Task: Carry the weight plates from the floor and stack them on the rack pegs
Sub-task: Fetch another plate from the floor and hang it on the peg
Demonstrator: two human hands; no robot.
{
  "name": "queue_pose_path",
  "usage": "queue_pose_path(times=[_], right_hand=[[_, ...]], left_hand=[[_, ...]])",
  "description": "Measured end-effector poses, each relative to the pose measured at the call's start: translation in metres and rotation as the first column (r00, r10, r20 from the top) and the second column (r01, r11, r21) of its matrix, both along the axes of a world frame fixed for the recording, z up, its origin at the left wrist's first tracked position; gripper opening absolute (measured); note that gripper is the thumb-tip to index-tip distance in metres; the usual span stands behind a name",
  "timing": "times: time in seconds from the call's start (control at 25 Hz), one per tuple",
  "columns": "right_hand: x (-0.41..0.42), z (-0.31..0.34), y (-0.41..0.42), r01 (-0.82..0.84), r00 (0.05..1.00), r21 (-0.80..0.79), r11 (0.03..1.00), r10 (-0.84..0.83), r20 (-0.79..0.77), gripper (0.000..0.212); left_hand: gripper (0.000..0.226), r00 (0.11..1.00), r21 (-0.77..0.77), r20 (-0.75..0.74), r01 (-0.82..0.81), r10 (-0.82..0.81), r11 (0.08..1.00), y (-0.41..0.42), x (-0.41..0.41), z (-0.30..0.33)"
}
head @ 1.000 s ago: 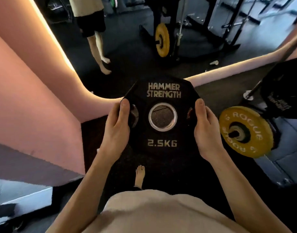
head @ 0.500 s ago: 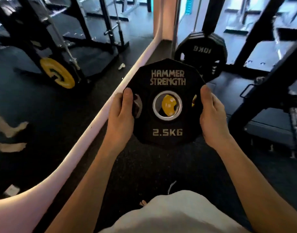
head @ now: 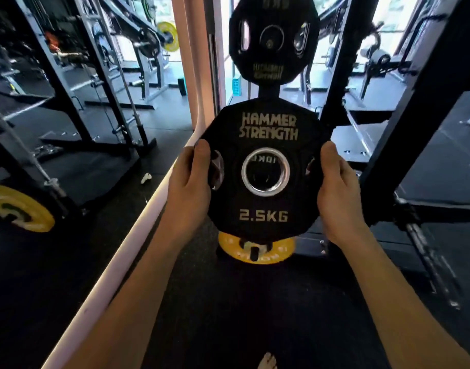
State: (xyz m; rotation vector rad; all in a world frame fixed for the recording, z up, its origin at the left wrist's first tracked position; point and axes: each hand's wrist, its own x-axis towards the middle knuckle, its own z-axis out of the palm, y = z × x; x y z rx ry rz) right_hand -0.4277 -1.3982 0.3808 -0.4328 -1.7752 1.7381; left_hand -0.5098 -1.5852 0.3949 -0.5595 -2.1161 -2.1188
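Note:
A black 2.5 kg plate marked HAMMER STRENGTH is upright in front of me, its steel-ringed hole facing me. My left hand grips its left edge, thumb on the face. My right hand grips its right edge the same way. Straight behind it stands the rack post with a larger black plate hung high on a peg. A yellow plate hangs low on the same post, just under the plate I hold. Through the hole I see part of another black plate marked 10KG.
A black rack upright slants down on the right. A pale curved mirror border runs along the left, with reflected racks and a yellow plate beyond it. My bare foot shows at the bottom on the dark rubber floor.
My view has swung right and up from the floor to the rack post. The plate stays between both hands and is now lined up in front of the hung plates, closer to them.

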Motion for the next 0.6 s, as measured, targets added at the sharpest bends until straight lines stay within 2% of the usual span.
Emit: queue_pose_path(times=[0.24, 0.4, 0.6], right_hand=[[-0.069, 0.09, 0.062, 0.015, 0.978, 0.109, 0.994, 0.008, -0.207, 0.044], [-0.107, 0.155, 0.093, 0.066, 0.948, 0.155, 0.986, -0.013, -0.319, 0.05], [-0.15, 0.238, 0.118, 0.175, 0.891, 0.264, 0.949, -0.039, -0.451, 0.049]], left_hand=[[0.036, 0.991, 0.149, -0.131, 0.02, 0.0, 0.989, 0.067, -0.071, 0.087], [0.037, 0.96, 0.217, -0.279, 0.022, 0.04, 0.976, 0.101, -0.108, 0.155], [0.036, 0.9, 0.297, -0.436, 0.141, 0.003, 0.944, 0.127, -0.156, 0.231]])
